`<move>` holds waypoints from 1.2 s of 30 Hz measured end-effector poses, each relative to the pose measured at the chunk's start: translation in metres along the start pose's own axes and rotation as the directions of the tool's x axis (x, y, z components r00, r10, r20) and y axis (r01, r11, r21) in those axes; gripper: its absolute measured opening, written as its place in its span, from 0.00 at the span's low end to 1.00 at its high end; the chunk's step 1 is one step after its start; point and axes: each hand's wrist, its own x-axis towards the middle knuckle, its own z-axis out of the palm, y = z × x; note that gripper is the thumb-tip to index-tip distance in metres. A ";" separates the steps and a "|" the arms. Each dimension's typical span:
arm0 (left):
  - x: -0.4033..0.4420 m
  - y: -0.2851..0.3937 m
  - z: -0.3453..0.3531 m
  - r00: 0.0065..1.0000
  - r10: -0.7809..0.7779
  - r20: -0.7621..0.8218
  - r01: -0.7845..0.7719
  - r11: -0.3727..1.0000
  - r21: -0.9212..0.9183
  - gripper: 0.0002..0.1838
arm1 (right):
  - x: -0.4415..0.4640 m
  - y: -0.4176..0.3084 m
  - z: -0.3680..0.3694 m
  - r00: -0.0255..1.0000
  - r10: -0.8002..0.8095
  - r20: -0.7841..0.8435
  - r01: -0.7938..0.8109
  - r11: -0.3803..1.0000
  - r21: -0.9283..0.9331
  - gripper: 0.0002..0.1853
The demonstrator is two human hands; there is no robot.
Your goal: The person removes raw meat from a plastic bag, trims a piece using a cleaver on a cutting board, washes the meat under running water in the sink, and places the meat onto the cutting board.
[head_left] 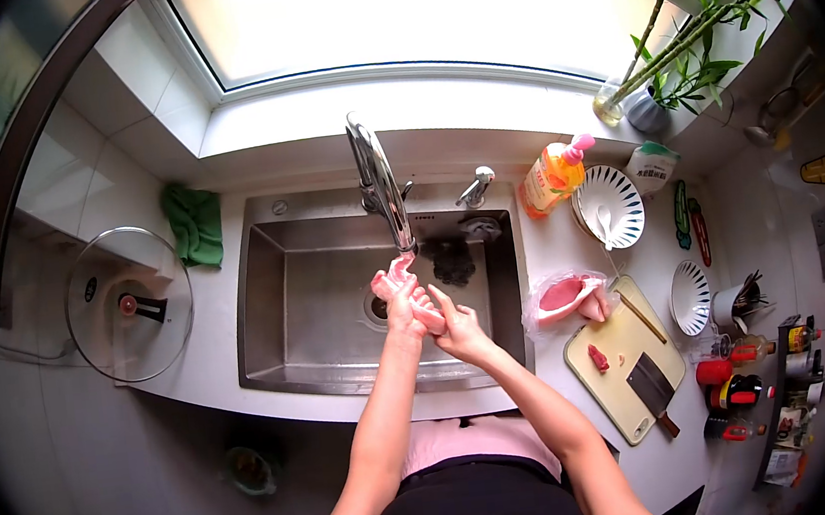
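A strip of raw pink meat [396, 273] is held over the steel sink [267, 303], right beneath the spout of the chrome faucet [379, 176]. My left hand [404, 311] is closed around its middle. At the lower end of the meat is my right hand [460, 330], its fingers curled against that end and partly hidden. Behind the hands shows part of the sink's drain [375, 309]. A dark mat-like patch [451, 260] lies on the right of the basin.
Right of the sink, bagged raw meat [563, 297] lies beside a cutting board [599, 404] bearing a cleaver [650, 383]. Behind stand an orange soap bottle [547, 183] and patterned bowls [617, 191]. A glass lid [105, 340] and green cloth [194, 225] are left.
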 end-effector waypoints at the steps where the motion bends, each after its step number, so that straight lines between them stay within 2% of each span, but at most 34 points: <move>1: 0.001 -0.002 -0.004 0.999 0.011 0.031 -0.011 1.000 0.005 0.10 | 0.007 -0.003 0.005 0.997 0.017 -0.069 -0.001 0.976 0.217 0.31; 3: 0.001 -0.003 -0.005 0.998 0.019 0.059 -0.020 1.000 0.012 0.11 | 0.013 -0.006 0.010 0.997 -0.002 -0.076 0.017 0.980 0.199 0.28; 5: -0.004 0.001 -0.001 0.997 0.072 -0.041 -0.073 0.997 -0.017 0.11 | 0.012 -0.008 0.010 0.996 -0.018 -0.083 0.033 0.983 0.182 0.24; 6: -0.009 0.010 -0.006 0.990 0.083 0.111 -0.090 0.994 0.065 0.14 | 0.009 -0.014 0.005 1.000 -0.012 -0.026 0.012 1.000 0.013 0.20; 7: -0.010 0.011 -0.006 0.990 0.083 0.110 -0.090 0.994 0.063 0.14 | 0.008 -0.018 0.002 1.000 0.003 0.031 0.002 0.987 -0.158 0.15; 8: -0.012 0.012 -0.006 0.986 0.117 0.121 -0.113 0.993 -0.034 0.19 | 0.008 -0.019 0.002 0.998 -0.062 -0.025 0.056 0.975 -0.217 0.09; 9: -0.016 0.013 -0.003 0.980 0.151 0.128 -0.135 0.982 -0.131 0.26 | 0.008 -0.021 -0.002 0.998 -0.062 -0.023 0.056 0.974 -0.218 0.09; 10: -0.022 0.023 -0.012 0.920 0.091 0.382 0.000 0.972 -0.233 0.39 | 0.009 -0.023 -0.006 1.000 -0.030 -0.005 0.028 0.978 -0.208 0.09; 11: -0.027 0.025 -0.013 0.903 0.046 0.427 0.113 0.934 -0.340 0.41 | 0.010 -0.025 -0.010 1.000 0.000 0.013 0.003 0.980 -0.198 0.11; 12: -0.026 0.022 -0.017 0.912 0.055 0.407 0.099 0.932 -0.348 0.37 | 0.012 -0.015 -0.005 0.991 -0.113 -0.067 0.104 0.987 -0.122 0.15; 13: -0.018 0.017 -0.024 0.919 0.063 0.388 0.087 0.930 -0.357 0.33 | 0.013 -0.020 -0.010 0.991 -0.117 -0.066 0.108 0.987 -0.122 0.15; 14: -0.011 0.013 -0.031 0.910 0.122 0.397 0.027 0.937 -0.349 0.27 | 0.014 -0.024 -0.015 0.993 0.121 0.000 -0.121 0.991 0.065 0.18; 15: -0.007 0.010 -0.031 0.897 0.177 0.405 -0.032 0.940 -0.340 0.22 | 0.014 -0.031 -0.022 0.935 0.338 0.106 -0.353 0.907 0.229 0.21; 16: -0.002 0.007 -0.031 0.859 0.262 0.439 -0.056 0.902 -0.428 0.16 | 0.014 -0.039 -0.030 0.889 0.429 0.161 -0.459 0.841 0.288 0.23; 17: -0.001 0.002 -0.032 0.904 0.210 0.372 -0.046 0.914 -0.404 0.15 | 0.013 -0.032 -0.024 0.887 0.432 0.162 -0.461 0.840 0.287 0.23; 19: 0.003 -0.006 -0.031 0.965 0.118 0.236 -0.036 0.946 -0.323 0.16 | 0.012 -0.017 -0.010 0.904 0.426 0.045 -0.361 0.700 0.617 0.22; 20: 0.005 -0.011 -0.032 0.974 0.105 0.202 -0.043 0.956 -0.290 0.16 | 0.011 -0.015 -0.006 0.898 0.438 0.034 -0.330 0.621 0.711 0.16; 21: 0.016 -0.016 -0.040 0.974 0.106 0.202 -0.043 0.956 -0.290 0.16 | 0.012 -0.012 0.000 0.898 0.438 0.034 -0.330 0.621 0.711 0.16; 23: 0.041 -0.027 -0.060 0.963 0.136 0.234 -0.055 0.944 -0.324 0.15 | 0.015 -0.003 0.012 0.930 0.201 -0.307 -0.075 0.923 0.378 0.16; 24: 0.039 -0.025 -0.058 0.983 0.061 0.175 -0.014 0.967 -0.255 0.14 | 0.012 -0.016 0.003 0.933 0.279 -0.229 -0.174 0.904 0.392 0.12; 25: 0.035 -0.021 -0.052 0.983 0.060 0.175 -0.013 0.967 -0.255 0.14 | 0.009 -0.018 0.001 0.932 0.280 -0.230 -0.175 0.903 0.392 0.12; 27: 0.032 -0.010 -0.044 1.000 -0.016 -0.011 0.014 0.983 -0.185 0.14 | 0.002 -0.020 -0.001 0.960 0.260 -0.108 -0.228 0.944 0.240 0.11; 28: 0.032 -0.004 -0.041 0.998 0.011 0.058 0.000 0.981 -0.192 0.14 | -0.002 -0.020 0.003 0.966 0.181 -0.186 -0.133 0.960 0.245 0.10; 29: 0.032 0.001 -0.039 0.999 0.013 0.046 -0.004 0.984 -0.178 0.15 | -0.006 -0.019 0.003 0.965 0.184 -0.187 -0.135 0.960 0.244 0.10; 31: 0.043 0.006 -0.055 0.980 0.001 0.200 0.041 0.977 -0.207 0.17 | -0.013 -0.024 0.000 0.979 0.159 -0.131 -0.121 0.958 0.261 0.09; 33: 0.042 0.009 -0.059 0.983 0.003 0.183 0.023 0.990 -0.139 0.18 | -0.017 -0.026 -0.002 0.982 0.133 -0.137 -0.092 0.959 0.269 0.07; 35: 0.031 0.015 -0.053 0.985 0.163 -0.050 -0.164 0.986 -0.030 0.18 | -0.023 -0.025 -0.006 0.992 0.089 -0.091 -0.069 0.977 0.200 0.08; 36: 0.049 0.020 -0.076 0.992 0.071 0.102 -0.049 0.978 -0.205 0.16 | -0.026 -0.025 -0.007 0.992 0.090 -0.091 -0.070 0.977 0.199 0.08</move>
